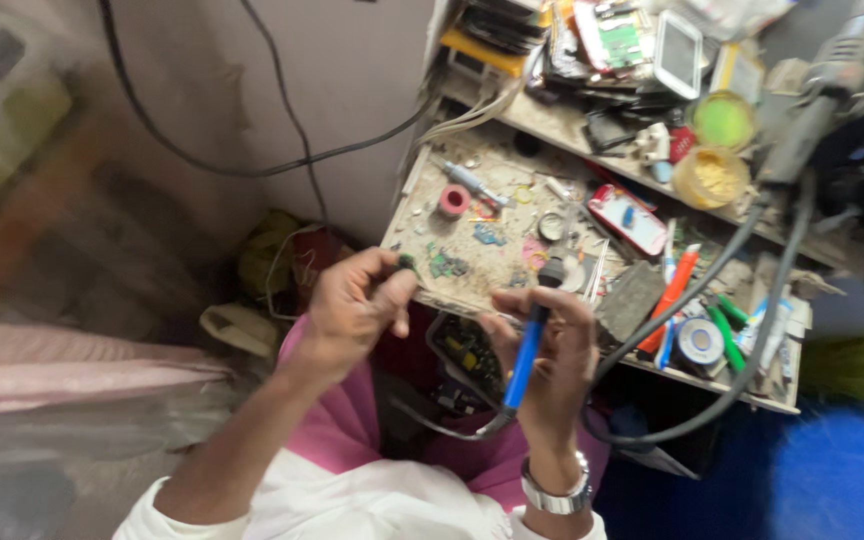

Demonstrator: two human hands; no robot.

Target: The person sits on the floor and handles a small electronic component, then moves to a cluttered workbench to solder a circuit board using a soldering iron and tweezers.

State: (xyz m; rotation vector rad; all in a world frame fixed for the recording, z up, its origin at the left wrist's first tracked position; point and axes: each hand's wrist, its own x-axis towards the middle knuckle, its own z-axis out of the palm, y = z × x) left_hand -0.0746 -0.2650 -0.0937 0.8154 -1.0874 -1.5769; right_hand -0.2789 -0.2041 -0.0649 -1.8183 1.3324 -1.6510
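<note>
Cluttered dusty workbench [452, 245], pink tape roll [453, 200], orange pen [674, 290], solder spool [699, 341]

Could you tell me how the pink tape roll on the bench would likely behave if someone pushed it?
The pink roll lies flat on its side on the gritty bench, so it would probably slide, not roll. It looks small and hollow, so likely light. Tipped onto its rim, its round shape could let it roll toward the nearby edge.
</note>
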